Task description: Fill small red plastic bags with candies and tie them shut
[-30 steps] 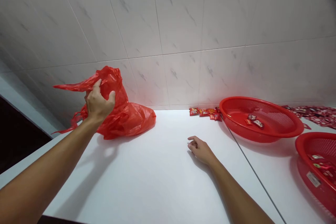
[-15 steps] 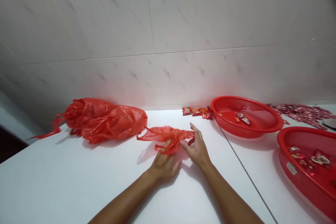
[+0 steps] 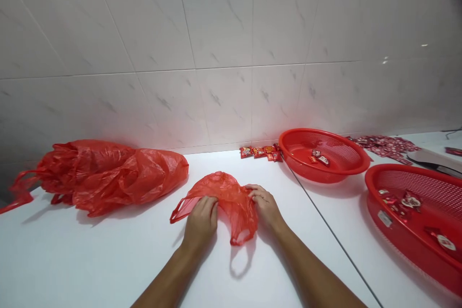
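Note:
A single red plastic bag (image 3: 227, 197) is bunched between my two hands on the white table (image 3: 108, 260). My left hand (image 3: 200, 221) has its fingers curled onto the bag's left side. On the bag's right edge, my right hand (image 3: 265, 207) pinches the plastic. One of the bag's handles hangs as a loop toward me. A larger heap of red plastic bags (image 3: 104, 175) lies at the left against the tiled wall, apart from both hands.
Two red mesh baskets stand at the right: one at the back (image 3: 323, 154), one nearer (image 3: 415, 221), each holding a few small packets. Small red packets (image 3: 260, 152) lie by the wall, and more packets (image 3: 386, 145) are spread at the far right.
My left hand drew one bag away from the heap and brought it to the table's middle. My right hand then joined it, and both now grip the bag.

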Available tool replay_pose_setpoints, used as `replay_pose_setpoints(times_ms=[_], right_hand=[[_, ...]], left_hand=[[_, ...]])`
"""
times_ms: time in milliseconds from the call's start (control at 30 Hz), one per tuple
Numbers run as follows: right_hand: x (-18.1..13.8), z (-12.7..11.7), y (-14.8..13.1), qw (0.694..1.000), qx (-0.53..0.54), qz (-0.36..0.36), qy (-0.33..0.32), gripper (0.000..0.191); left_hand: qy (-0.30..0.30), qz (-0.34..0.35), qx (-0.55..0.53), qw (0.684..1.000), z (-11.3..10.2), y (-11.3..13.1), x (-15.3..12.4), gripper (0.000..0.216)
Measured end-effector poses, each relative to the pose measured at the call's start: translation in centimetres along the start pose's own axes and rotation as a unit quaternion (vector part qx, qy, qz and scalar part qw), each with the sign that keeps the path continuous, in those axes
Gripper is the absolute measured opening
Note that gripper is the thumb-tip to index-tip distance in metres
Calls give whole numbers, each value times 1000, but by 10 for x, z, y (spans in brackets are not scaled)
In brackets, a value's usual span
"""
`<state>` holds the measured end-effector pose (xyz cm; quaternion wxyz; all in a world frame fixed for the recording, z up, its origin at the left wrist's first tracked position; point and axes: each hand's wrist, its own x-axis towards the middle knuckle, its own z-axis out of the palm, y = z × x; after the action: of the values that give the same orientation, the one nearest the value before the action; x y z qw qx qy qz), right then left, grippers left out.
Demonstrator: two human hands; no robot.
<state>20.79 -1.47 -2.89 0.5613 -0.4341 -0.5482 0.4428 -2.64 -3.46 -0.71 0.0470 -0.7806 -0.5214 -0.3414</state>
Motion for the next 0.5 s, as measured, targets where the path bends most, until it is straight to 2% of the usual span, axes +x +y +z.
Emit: replay_pose_setpoints(times_ms=[100,167,233,300,333,367,400,467,500], right_hand=[[0,0,-4,999,-31,-4,-30,24],[3,-4,-9,996,-91,-7,-9,23],[1,-6,-18,983,-168,-37,71,28],[-10,-2,-29,952,-226,-116,169,40],[-20,4,-35,937,-240,-169,189,41],[-32,13,-39,928,-246,-220,172,37],[-46,24,-42,925,-245,-270,107,35],[-70,50,-44,911,-257,-311,-88,41],[-78,63,-43,899,-269,-306,-160,44]], left_hand=[[-107,-99,97,985,-3,-10,4,32],[-153,-133,133,970,-7,-10,3,26],[-168,-144,156,963,-10,-4,1,29],[-185,-157,180,953,-11,5,-2,49],[-194,-164,187,949,-11,10,-4,54],[-203,-168,185,947,-10,14,-5,55],[-210,-168,175,947,-8,17,-6,55],[-216,-159,145,952,-4,19,-8,55],[-215,-150,127,957,-2,18,-9,55]])
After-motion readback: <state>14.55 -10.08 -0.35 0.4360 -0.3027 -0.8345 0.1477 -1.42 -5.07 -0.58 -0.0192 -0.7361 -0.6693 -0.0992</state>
